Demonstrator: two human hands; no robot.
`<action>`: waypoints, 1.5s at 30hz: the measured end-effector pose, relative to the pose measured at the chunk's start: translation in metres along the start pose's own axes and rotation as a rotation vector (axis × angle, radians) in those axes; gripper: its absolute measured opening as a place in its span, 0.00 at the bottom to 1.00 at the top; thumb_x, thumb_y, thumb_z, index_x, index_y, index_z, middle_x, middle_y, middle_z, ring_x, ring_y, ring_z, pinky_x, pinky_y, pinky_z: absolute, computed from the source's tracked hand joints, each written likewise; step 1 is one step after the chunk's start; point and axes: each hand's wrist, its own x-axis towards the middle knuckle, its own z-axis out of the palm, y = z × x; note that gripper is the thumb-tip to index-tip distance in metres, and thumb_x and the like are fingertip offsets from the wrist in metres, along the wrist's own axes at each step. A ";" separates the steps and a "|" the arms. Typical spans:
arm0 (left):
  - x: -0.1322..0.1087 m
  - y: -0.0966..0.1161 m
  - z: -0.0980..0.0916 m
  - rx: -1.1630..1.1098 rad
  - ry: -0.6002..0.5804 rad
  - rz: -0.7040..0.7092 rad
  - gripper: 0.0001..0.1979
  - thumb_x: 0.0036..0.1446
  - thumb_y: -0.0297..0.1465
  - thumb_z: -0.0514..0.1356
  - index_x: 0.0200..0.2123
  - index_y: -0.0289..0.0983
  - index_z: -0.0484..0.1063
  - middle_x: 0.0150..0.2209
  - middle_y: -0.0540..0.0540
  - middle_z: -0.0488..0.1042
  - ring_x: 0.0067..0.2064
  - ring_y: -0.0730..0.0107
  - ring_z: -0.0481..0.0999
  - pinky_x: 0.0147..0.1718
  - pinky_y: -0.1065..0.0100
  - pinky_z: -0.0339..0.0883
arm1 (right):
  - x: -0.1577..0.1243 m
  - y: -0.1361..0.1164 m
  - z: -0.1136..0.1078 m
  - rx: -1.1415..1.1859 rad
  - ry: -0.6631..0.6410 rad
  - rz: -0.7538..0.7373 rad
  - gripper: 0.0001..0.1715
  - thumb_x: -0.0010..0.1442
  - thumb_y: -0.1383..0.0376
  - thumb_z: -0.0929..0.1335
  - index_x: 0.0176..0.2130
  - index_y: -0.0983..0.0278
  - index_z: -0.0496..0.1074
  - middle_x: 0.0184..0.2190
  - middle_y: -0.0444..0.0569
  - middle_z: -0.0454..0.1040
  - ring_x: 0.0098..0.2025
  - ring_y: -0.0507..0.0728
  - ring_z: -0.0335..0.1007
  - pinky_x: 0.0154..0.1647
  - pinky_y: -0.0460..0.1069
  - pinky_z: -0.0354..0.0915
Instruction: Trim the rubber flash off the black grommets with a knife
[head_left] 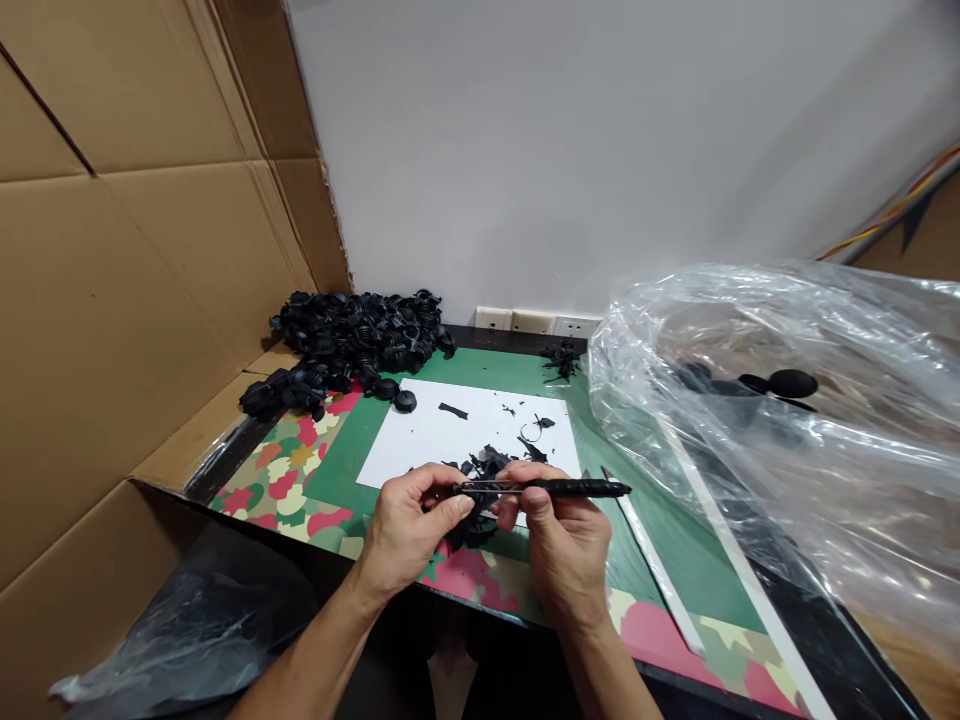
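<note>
My right hand (566,540) is wrapped around a black-handled tool (581,488) with a thin metal front end, held nearly level and pointing left. My left hand (409,525) pinches a small black part (459,489) at the tool's tip; the fingers hide most of it. Both hands are close together above the near edge of a white paper sheet (420,440). Just beneath and behind the fingers lies a heap of black scraps (487,465). A flat black strip (453,411) and a thin black ring (531,431) rest farther back on the paper.
A large pile of black rubber-like parts (360,335) fills the back left, beside a cardboard wall (165,240). On the right is a clear plastic bag (750,300) holding black rounded pieces (793,383). A white strip (652,555) lies right of my hands on the green mat (487,363).
</note>
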 end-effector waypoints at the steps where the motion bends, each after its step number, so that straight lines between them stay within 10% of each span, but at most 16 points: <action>1: 0.000 0.000 0.000 0.009 0.001 0.010 0.09 0.48 0.32 0.65 0.32 0.34 0.78 0.26 0.47 0.74 0.26 0.72 0.69 0.26 0.72 0.64 | 0.000 0.000 0.000 0.000 0.003 -0.003 0.19 0.53 0.51 0.72 0.33 0.64 0.74 0.25 0.46 0.76 0.17 0.50 0.67 0.22 0.49 0.67; 11: -0.001 0.002 0.002 -0.024 -0.033 -0.007 0.08 0.47 0.31 0.65 0.31 0.34 0.77 0.26 0.47 0.74 0.27 0.72 0.69 0.26 0.72 0.63 | 0.001 0.005 -0.005 0.031 -0.065 -0.029 0.13 0.55 0.55 0.72 0.34 0.63 0.75 0.20 0.43 0.74 0.18 0.51 0.67 0.26 0.50 0.67; 20: -0.008 0.005 0.008 -0.050 -0.107 -0.027 0.05 0.46 0.28 0.65 0.29 0.34 0.77 0.29 0.45 0.77 0.30 0.71 0.72 0.29 0.72 0.66 | 0.018 -0.019 -0.019 -0.601 0.169 -0.568 0.05 0.58 0.65 0.69 0.30 0.60 0.74 0.27 0.46 0.75 0.30 0.56 0.72 0.32 0.51 0.66; 29: -0.004 -0.008 0.000 -0.043 0.006 -0.047 0.10 0.44 0.30 0.67 0.32 0.33 0.77 0.25 0.49 0.72 0.23 0.75 0.67 0.19 0.73 0.65 | 0.016 -0.017 -0.029 -0.331 0.179 -0.070 0.17 0.55 0.53 0.71 0.31 0.65 0.74 0.25 0.46 0.75 0.21 0.52 0.69 0.24 0.48 0.67; 45: 0.000 -0.006 -0.008 -0.063 0.089 0.036 0.10 0.41 0.26 0.68 0.32 0.35 0.80 0.32 0.45 0.78 0.32 0.68 0.76 0.31 0.70 0.71 | 0.011 -0.015 -0.020 -0.219 0.090 0.123 0.20 0.52 0.51 0.71 0.26 0.66 0.72 0.23 0.45 0.71 0.20 0.50 0.63 0.21 0.46 0.62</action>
